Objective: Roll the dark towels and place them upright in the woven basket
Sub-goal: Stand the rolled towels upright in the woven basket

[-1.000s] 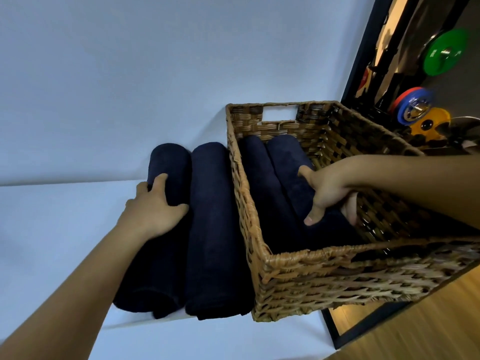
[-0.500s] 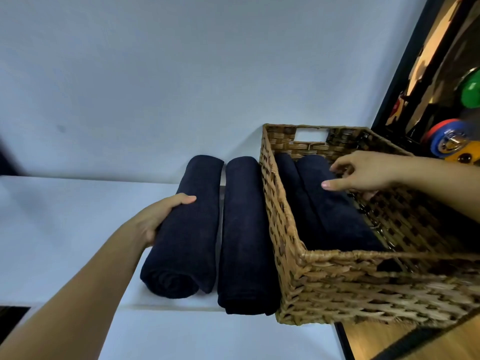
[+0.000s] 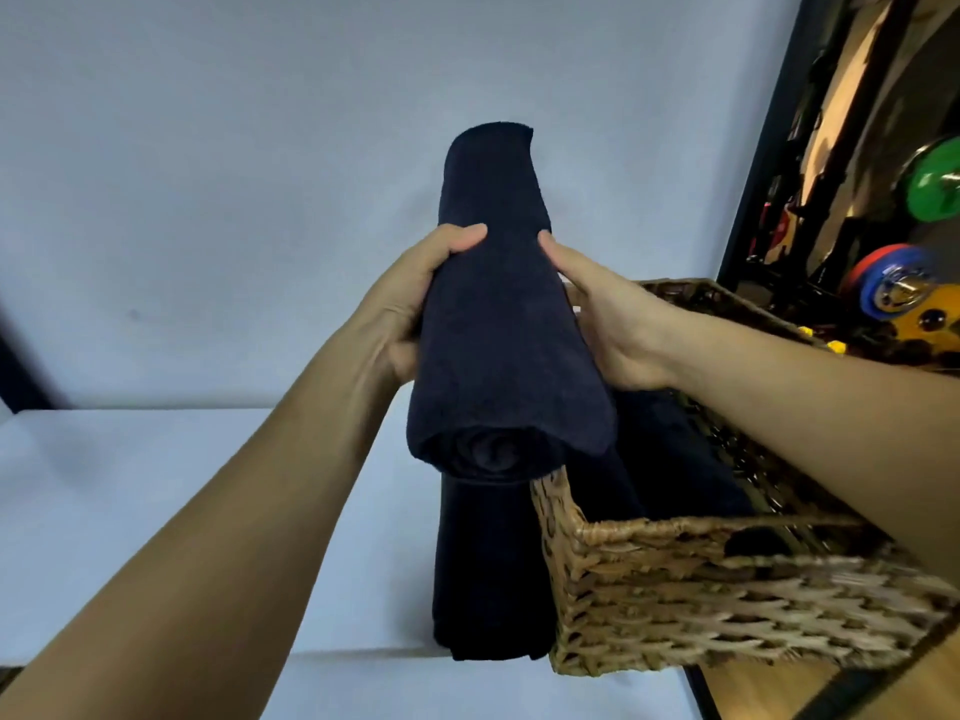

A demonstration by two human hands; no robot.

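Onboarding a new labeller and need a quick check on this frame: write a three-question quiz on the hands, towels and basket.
1. Multiple choice: the left hand and right hand are both in view. Which grips the lifted rolled dark navy towel? A) left only B) right only C) both
2. True or false: a second rolled dark towel lies on the white table beside the brown woven wicker basket.
3. Fill in: the lifted towel's spiral end faces ____ the camera.
Key: 1 C; 2 true; 3 toward.
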